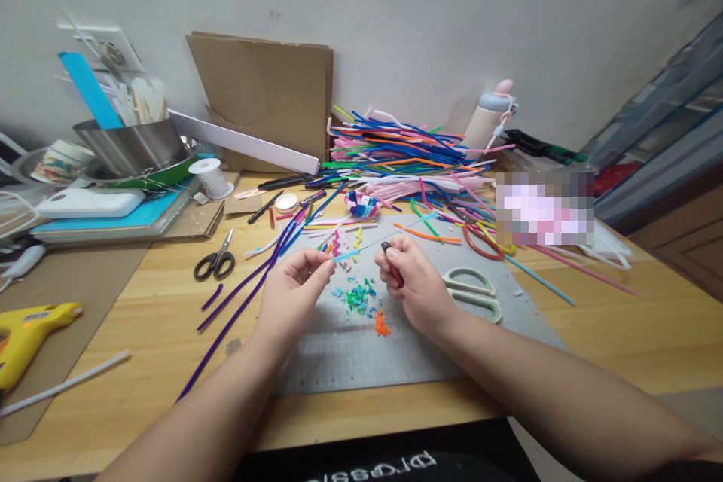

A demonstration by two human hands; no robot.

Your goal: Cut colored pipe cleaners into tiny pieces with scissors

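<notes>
My left hand [299, 275] pinches one end of a light blue pipe cleaner [346, 254] between thumb and fingers. Between the hands its middle looks thin and bare like wire, and a fuzzy blue stretch shows past my right hand. My right hand [412, 279] is closed around a small tool with a dark red and black handle [394, 265]; its working end is hard to make out. Below the hands, a pile of blue and green fuzz clippings [358, 297] and a smaller orange pile [382, 324] lie on the grey cutting mat [361, 365].
Pale green-handled scissors [473, 282] lie right of my right hand, black scissors [215, 263] to the left. A heap of colored pipe cleaners [401, 151] stands at the back. A yellow glue gun [34, 335] rests far left; a bottle [489, 117] stands back right.
</notes>
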